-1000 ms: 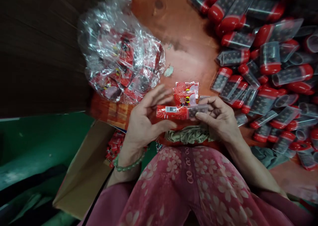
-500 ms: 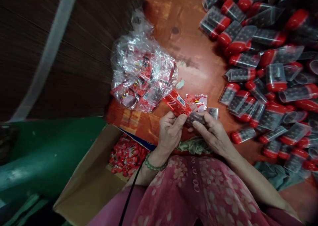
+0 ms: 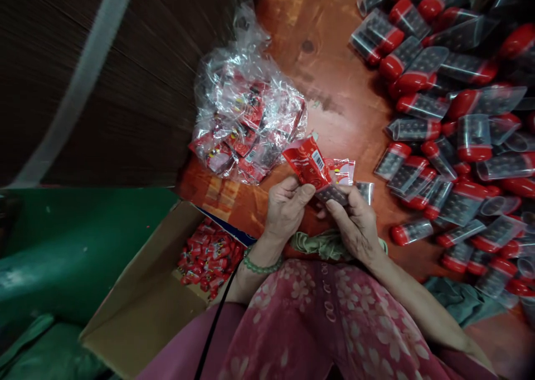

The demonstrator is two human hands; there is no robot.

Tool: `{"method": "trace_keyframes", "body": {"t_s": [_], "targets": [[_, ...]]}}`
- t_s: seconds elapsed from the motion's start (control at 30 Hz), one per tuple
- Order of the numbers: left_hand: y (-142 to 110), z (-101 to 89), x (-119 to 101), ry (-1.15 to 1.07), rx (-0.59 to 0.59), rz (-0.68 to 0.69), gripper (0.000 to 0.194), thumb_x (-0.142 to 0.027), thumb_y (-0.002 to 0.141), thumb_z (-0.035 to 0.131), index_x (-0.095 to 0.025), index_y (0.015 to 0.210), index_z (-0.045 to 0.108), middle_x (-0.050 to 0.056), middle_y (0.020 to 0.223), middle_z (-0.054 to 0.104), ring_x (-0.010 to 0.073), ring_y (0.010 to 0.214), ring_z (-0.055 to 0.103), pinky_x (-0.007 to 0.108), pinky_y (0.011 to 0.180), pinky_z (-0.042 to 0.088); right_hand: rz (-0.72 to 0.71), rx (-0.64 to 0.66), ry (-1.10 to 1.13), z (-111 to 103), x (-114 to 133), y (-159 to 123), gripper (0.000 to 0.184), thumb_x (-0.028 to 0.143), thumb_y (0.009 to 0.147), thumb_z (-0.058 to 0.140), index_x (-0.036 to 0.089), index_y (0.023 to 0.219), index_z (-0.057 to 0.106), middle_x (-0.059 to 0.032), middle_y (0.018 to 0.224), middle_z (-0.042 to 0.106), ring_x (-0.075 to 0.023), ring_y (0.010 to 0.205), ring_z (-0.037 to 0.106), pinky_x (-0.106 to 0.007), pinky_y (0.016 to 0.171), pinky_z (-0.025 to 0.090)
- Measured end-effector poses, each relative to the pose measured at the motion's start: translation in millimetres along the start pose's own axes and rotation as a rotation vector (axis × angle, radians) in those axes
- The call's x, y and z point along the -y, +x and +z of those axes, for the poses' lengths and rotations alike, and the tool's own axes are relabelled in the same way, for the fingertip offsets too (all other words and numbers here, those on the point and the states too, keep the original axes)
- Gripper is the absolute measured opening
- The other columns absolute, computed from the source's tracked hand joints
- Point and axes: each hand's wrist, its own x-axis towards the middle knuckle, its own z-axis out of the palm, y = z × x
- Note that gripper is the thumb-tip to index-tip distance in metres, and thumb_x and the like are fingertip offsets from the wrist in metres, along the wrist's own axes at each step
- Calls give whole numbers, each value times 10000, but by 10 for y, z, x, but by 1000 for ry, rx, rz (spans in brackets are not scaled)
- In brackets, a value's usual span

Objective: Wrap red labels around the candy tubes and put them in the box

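Between thumb and fingers, my left hand (image 3: 286, 210) pinches the lower edge of a red printed packet (image 3: 311, 162) with a white barcode. My right hand (image 3: 355, 218) grips a dark dotted clear case (image 3: 332, 195), whose upper end meets the packet's lower edge. Whether the case is inside the packet's mouth I cannot tell. Just beyond my fingers another red printed packet (image 3: 343, 170) lies on the table, partly covered. Right of it rests a small clear dark piece (image 3: 365, 191). A crumpled green cloth (image 3: 321, 244) lies below my hands.
A clear plastic bag (image 3: 251, 112) of red packets sits at the left on the wooden table (image 3: 292, 18). Many red-ended clear cases (image 3: 426, 107) are heaped at the right. A cardboard box (image 3: 142, 296) with small red packets (image 3: 211, 254) stands below the table's left edge.
The red packet has tilted more upright and its upper end looks wider apart. Both hands keep their hold. The whole view has shifted slightly.
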Motion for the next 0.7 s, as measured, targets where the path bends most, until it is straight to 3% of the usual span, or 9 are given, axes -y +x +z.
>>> {"method": "trace_keyframes", "body": {"t_s": [0.3, 0.43, 0.53, 0.63, 0.7], "targets": [[-51, 193, 79, -87, -67, -32, 396, -538, 721, 778, -162, 755, 658, -45, 531, 525, 65, 422, 459, 182, 362, 383, 114, -25, 422, 128, -48, 49, 162, 379, 908, 645, 235, 977, 617, 31, 767, 698, -103, 603, 625, -244, 643, 510], [-67, 174, 60, -65, -57, -10, 354, -476, 762, 765, -155, 705, 628, -52, 554, 507, 36, 409, 447, 153, 364, 353, 95, -42, 424, 147, -44, 64, 199, 419, 910, 628, 238, 986, 597, 18, 823, 705, -117, 625, 633, -267, 654, 520], [-10, 66, -36, -59, 49, 14, 392, -510, 696, 807, -164, 835, 686, -17, 610, 597, 77, 462, 516, 199, 403, 432, 90, -2, 379, 143, -7, 69, 226, 440, 916, 614, 236, 1009, 585, 9, 843, 715, -119, 626, 639, -276, 669, 528], [72, -45, -159, -15, 78, 117, 534, -588, 656, 805, -193, 1000, 704, 66, 845, 719, 174, 717, 678, 292, 611, 564, 89, 28, 340, 130, 39, 80, 238, 439, 919, 614, 234, 1036, 585, 4, 848, 723, -116, 630, 643, -270, 666, 524], [102, -77, -211, 35, 71, 151, 562, -644, 669, 768, -208, 1020, 710, 89, 921, 737, 221, 872, 706, 329, 724, 581, 78, 27, 312, 121, 63, 86, 236, 430, 916, 623, 232, 1040, 591, 8, 837, 723, -112, 632, 644, -260, 664, 516]]}}
